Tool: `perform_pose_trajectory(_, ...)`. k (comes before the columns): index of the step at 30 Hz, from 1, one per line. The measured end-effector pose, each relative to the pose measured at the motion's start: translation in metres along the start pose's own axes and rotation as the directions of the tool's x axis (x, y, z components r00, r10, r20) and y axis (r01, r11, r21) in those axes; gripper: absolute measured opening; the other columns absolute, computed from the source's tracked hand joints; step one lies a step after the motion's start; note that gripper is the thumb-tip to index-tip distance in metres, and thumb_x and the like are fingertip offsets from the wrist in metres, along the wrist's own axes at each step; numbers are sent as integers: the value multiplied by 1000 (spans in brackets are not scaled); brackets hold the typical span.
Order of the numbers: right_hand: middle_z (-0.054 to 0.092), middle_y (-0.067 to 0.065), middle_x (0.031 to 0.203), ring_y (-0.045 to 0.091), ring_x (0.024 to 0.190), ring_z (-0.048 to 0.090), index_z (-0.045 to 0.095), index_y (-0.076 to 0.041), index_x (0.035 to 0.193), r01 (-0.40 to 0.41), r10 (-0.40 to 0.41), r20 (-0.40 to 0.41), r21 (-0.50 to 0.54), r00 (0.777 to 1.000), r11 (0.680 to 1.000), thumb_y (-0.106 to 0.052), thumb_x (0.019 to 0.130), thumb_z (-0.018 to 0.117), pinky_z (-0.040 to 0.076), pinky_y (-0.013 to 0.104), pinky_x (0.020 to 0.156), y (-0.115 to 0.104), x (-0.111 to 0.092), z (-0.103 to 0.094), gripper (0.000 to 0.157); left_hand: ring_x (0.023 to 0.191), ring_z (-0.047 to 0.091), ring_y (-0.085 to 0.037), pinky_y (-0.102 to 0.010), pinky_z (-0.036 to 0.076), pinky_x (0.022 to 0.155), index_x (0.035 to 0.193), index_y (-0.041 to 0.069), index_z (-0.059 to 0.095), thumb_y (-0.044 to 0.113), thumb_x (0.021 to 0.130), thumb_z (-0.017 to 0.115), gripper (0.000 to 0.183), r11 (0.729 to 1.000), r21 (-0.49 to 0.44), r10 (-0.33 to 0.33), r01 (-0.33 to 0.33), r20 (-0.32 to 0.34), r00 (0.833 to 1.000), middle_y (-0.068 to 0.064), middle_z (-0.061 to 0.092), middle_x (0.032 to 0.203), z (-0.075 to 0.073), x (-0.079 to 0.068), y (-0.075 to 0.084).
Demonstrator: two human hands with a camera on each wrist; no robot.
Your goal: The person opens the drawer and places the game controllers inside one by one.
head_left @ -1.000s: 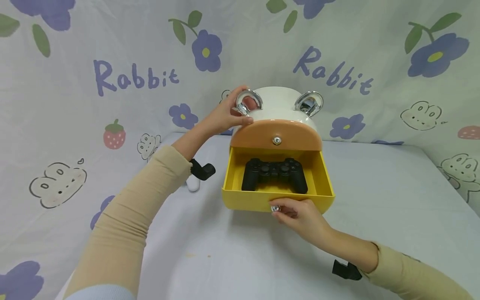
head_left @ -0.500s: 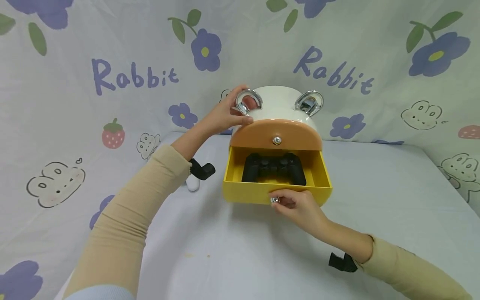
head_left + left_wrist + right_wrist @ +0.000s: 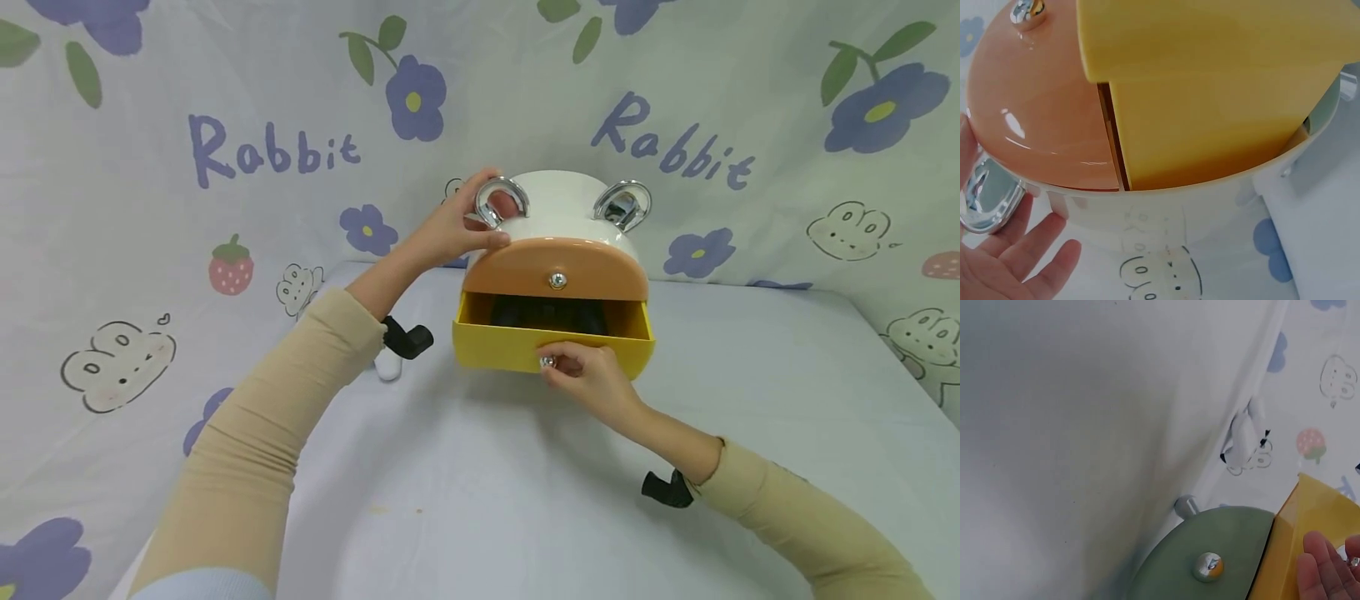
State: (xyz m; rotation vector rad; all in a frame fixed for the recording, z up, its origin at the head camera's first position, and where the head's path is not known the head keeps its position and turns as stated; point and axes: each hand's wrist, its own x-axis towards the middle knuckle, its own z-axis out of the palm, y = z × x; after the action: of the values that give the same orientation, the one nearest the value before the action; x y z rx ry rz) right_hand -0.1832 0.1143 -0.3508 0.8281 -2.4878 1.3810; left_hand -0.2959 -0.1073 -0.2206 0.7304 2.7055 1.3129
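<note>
A small white drawer cabinet with chrome ring ears stands on the table. My left hand grips it by the left ear, thumb at the edge of the orange upper drawer; the left wrist view shows its fingers against the white shell. The yellow drawer sticks out partway. With bent fingers, my right hand pinches that drawer's silver knob. Inside lies a black game controller, mostly hidden behind the drawer front and under the orange drawer.
A green drawer front with a round knob shows in the right wrist view. Left of the cabinet lies a white object, partly hidden by the black wrist mount. A printed cloth hangs behind.
The yellow drawer has slid inward, away from me, with my right hand following on its knob. The controller has moved in with it and shows less. My left hand stays on the ear.
</note>
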Motion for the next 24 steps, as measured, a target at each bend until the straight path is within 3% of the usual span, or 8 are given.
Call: perform_pose_trajectory(24, 65, 11, 77, 18, 64, 60, 66, 1, 102, -82, 85, -50, 45, 995, 996, -3, 82, 65, 50, 16, 61, 17, 29, -3, 20, 112, 54, -29, -39, 45, 93, 144, 24, 18, 20, 79, 72, 85, 1000, -21, 13, -13, 9, 1000, -9, 39, 139, 0, 0, 0)
